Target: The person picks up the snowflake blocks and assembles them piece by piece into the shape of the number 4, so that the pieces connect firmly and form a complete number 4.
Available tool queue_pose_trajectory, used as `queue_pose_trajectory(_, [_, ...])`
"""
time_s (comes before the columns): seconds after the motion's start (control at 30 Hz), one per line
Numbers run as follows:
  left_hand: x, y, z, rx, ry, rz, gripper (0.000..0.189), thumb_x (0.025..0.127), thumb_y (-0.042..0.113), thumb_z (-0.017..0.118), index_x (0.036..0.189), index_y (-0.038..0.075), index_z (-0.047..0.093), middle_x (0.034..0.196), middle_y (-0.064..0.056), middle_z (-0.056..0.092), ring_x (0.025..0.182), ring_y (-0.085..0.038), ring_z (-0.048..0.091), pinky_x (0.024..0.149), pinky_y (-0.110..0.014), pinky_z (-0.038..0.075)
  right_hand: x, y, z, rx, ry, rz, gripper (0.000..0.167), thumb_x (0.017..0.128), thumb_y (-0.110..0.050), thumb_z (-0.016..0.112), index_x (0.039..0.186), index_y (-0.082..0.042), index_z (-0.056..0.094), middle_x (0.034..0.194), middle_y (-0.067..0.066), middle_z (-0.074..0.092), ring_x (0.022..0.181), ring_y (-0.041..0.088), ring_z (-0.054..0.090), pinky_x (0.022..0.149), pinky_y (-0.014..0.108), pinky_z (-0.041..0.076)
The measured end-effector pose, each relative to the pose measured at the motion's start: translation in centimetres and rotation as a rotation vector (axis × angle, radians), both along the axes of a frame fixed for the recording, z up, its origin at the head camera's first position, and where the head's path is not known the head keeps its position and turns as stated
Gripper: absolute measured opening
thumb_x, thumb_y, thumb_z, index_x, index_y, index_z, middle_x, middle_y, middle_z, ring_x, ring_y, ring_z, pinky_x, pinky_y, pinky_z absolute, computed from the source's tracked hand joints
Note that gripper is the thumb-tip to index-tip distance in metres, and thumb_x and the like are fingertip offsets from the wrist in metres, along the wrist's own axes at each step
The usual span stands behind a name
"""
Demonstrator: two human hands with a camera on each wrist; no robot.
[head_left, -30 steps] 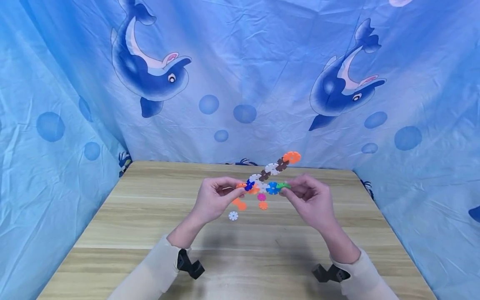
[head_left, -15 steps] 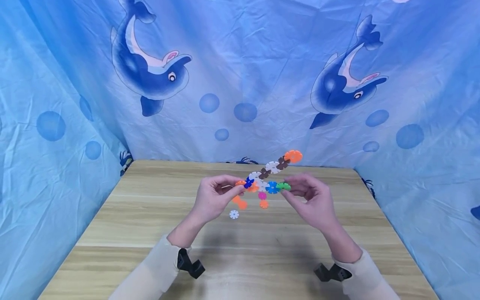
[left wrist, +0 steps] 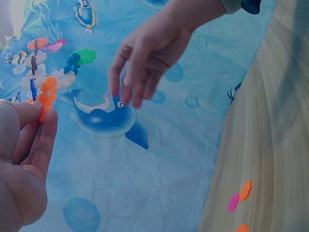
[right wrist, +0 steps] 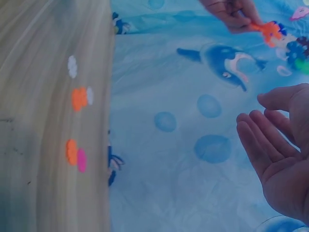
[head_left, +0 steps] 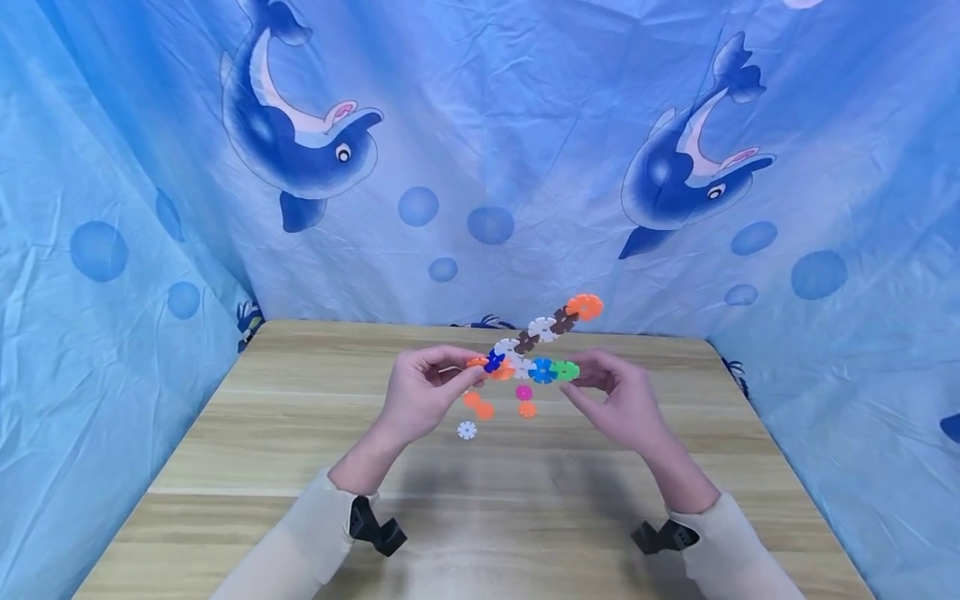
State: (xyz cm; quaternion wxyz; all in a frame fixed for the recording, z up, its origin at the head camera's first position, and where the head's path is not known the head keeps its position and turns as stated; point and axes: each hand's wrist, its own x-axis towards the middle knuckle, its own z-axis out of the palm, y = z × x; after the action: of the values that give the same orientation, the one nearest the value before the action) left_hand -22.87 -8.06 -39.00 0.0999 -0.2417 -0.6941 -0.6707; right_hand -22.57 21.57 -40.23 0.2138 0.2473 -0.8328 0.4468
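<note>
My left hand (head_left: pixel 420 396) pinches an orange notched disc (left wrist: pixel 48 94) at the near left end of a model made of interlocking plastic discs, held up above the table. A dark blue disc (head_left: pixel 494 360) sits by the fingertips. From there one branch of white and brown discs slants up to an orange end disc (head_left: pixel 585 306). Another runs right through a blue disc (head_left: pixel 543 371) to a green disc (head_left: pixel 566 371). My right hand (head_left: pixel 622 400) is beside the green end. Both wrist views show it apart from the model, its fingers loosely extended and holding nothing.
Loose discs lie on the wooden table (head_left: pixel 525 517) below the model: a white one (head_left: pixel 467 430), orange ones (head_left: pixel 484 410) and a pink one (head_left: pixel 523 392) beside another orange. A blue dolphin-print cloth (head_left: pixel 487 125) encloses the back and sides.
The right hand's fingers have come off the green disc, which now shows fully. The left hand has shifted slightly up and left, carrying the model with it.
</note>
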Motion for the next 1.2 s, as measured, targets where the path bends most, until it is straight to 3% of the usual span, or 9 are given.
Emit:
queue_pose_trajectory(0.2, [0.1,0.0,0.2,0.005,0.005,-0.006,0.017,0.094,0.003,0.08,0.11,-0.001,0.08,0.099,-0.024,0.081,0.079,-0.017,0.082,0.076,-0.032,0.067,-1.8,-0.2,-1.3,0.063,-0.099,-0.03,0.036,0.089,-0.002,0.085,0.123,-0.006,0.075,0.114,0.012,0.078,0.091,0.025,0.081,0.088,0.04,0.067])
queue_pose_trajectory(0.57, [0.5,-0.1,0.4,-0.004,0.002,0.014,0.016,0.094,0.005,0.08,0.109,0.001,0.081,0.098,-0.021,0.082,0.08,-0.015,0.082,0.075,-0.034,0.067,-4.0,-0.8,-3.6,0.159,-0.207,-0.062,0.03,0.091,-0.01,0.084,0.12,-0.012,0.076,0.11,0.004,0.079,0.097,0.022,0.079,0.082,0.034,0.068])
queue_pose_trajectory(0.7, [0.5,-0.1,0.2,0.003,-0.002,0.014,0.017,0.093,0.005,0.081,0.11,0.001,0.081,0.1,-0.021,0.082,0.081,-0.024,0.082,0.077,-0.03,0.067,-4.7,-1.0,-4.6,0.188,-0.255,-0.07,0.023,0.091,-0.012,0.083,0.113,-0.013,0.077,0.103,0.001,0.08,0.092,0.017,0.078,0.082,0.032,0.067])
queue_pose_trajectory(0.83, [0.6,-0.2,0.0,0.002,-0.019,0.019,0.017,0.094,0.005,0.08,0.11,0.001,0.081,0.101,-0.021,0.082,0.083,-0.029,0.082,0.077,-0.031,0.067,-5.3,-1.1,-5.7,0.191,-0.303,-0.042,0.022,0.092,-0.01,0.082,0.113,-0.009,0.078,0.1,0.005,0.081,0.09,0.018,0.078,0.079,0.03,0.067])
queue_pose_trajectory(0.97, [0.6,-0.1,0.0,-0.001,-0.012,0.023,0.016,0.094,0.005,0.08,0.11,0.002,0.081,0.101,-0.02,0.082,0.083,-0.024,0.082,0.077,-0.032,0.067,-5.8,-1.3,-6.8,0.191,-0.312,-0.002,0.026,0.092,-0.006,0.081,0.117,-0.004,0.076,0.105,0.01,0.081,0.093,0.022,0.079,0.08,0.03,0.067])
queue_pose_trajectory(1.2, [0.6,0.0,0.2,0.008,0.001,0.018,0.016,0.093,0.005,0.081,0.109,0.002,0.081,0.099,-0.016,0.083,0.079,-0.021,0.082,0.077,-0.033,0.067,-6.5,-1.5,-8.6,0.205,-0.344,0.021,0.03,0.092,-0.004,0.079,0.122,-0.007,0.075,0.111,0.013,0.081,0.097,0.022,0.079,0.081,0.03,0.067])
